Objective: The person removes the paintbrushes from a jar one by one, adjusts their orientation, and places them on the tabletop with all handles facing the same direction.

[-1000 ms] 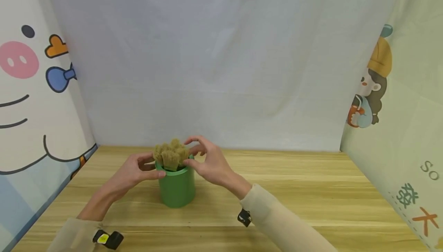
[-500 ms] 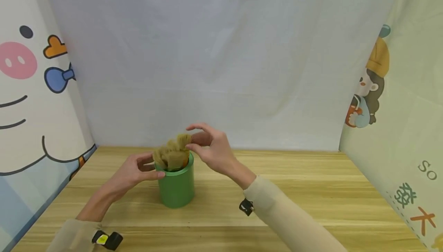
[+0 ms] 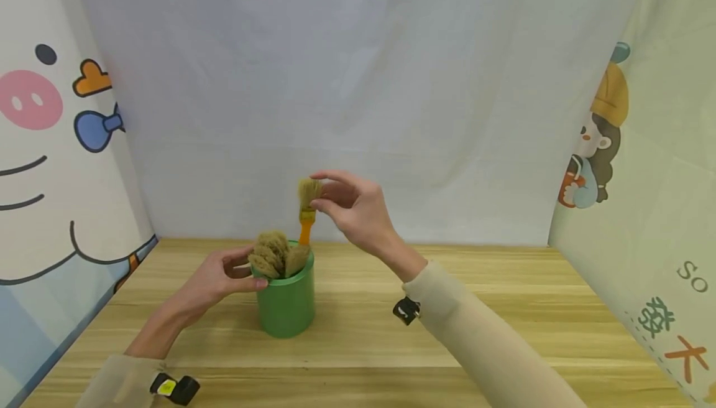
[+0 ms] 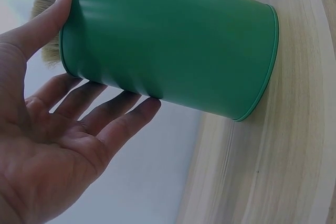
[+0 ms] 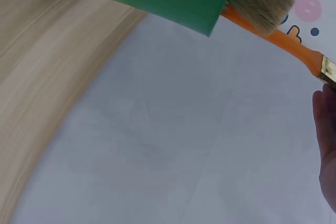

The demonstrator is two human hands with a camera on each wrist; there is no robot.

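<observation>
One wood-grained table [image 3: 447,315] is shown, on which a green cup [image 3: 285,308] of bristle-up brushes [image 3: 270,254] is stood upright. The cup is gripped by the left hand [image 3: 214,276] — thumb at the rim, fingers against the wall. By the right hand [image 3: 358,210], an orange-handled brush [image 3: 307,213] is pinched at its bristle end above the cup — its lower tip hidden.
</observation>
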